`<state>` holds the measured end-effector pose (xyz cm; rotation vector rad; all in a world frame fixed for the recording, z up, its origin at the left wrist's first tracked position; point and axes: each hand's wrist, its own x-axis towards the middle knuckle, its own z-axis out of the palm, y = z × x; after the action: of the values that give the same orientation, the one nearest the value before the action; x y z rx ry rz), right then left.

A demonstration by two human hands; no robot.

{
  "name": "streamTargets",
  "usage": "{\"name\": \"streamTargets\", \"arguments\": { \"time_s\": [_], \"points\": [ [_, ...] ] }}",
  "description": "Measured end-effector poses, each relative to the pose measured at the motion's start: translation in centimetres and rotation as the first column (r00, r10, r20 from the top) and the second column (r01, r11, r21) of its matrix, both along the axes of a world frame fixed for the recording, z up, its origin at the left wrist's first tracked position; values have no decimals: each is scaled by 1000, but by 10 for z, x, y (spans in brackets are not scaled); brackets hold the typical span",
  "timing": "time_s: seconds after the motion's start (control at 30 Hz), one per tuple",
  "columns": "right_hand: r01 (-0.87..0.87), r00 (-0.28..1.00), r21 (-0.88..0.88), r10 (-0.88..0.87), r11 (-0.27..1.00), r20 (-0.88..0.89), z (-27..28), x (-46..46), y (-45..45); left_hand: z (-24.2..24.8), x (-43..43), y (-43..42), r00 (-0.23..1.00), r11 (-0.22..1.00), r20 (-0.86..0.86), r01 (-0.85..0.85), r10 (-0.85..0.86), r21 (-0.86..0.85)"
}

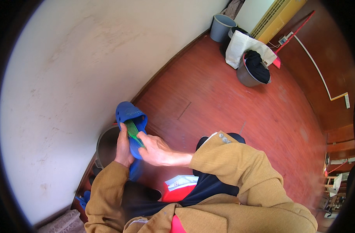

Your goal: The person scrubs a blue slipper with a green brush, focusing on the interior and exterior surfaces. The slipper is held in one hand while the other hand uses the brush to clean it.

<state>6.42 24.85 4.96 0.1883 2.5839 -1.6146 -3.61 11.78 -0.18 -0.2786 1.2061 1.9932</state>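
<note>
My left hand (125, 148) holds a blue clog (130, 110) along its side, with the thumb at the opening. The clog has holes in its upper and worn markings on top. In my right hand (155, 148) is the handle of a green scrubbing brush (132, 128). The brush head lies inside the shoe, against the insole below the toe cover. Its bristles are hidden. Below my left wrist, part of another blue thing (135, 170) shows blurred, possibly a second clog.
A dark bucket (106, 145) stands by the wall at my left. Under me is a red and white object (180, 186). Farther off are a bucket of black cloth (248, 77), a white bag (235, 49), a grey bin (221, 29) and a red broom (294, 33).
</note>
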Motion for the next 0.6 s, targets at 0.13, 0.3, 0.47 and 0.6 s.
{"name": "streamTargets", "arguments": {
  "time_s": [0.13, 0.3, 0.47, 0.6],
  "points": [
    [14, 997, -5, -14, 1000, -70, 1, 4, -2, 0, -1, 0, 1000, 998, 18, -16, 15, 56],
    [41, 998, -144, -48, 989, -47, 8, 5, -1, 4, -6, 0, 998, 999, 62, -9, 6, 52],
    [251, 929, -676, 23, 693, 368, 18, -2, 6, 7, -8, -2, 998, 997, 29, -57, 55, 59],
    [380, 892, -851, 99, 362, 440, 18, -8, 12, 4, -11, -2, 999, 999, 3, -38, 38, 24]
  ]
}}
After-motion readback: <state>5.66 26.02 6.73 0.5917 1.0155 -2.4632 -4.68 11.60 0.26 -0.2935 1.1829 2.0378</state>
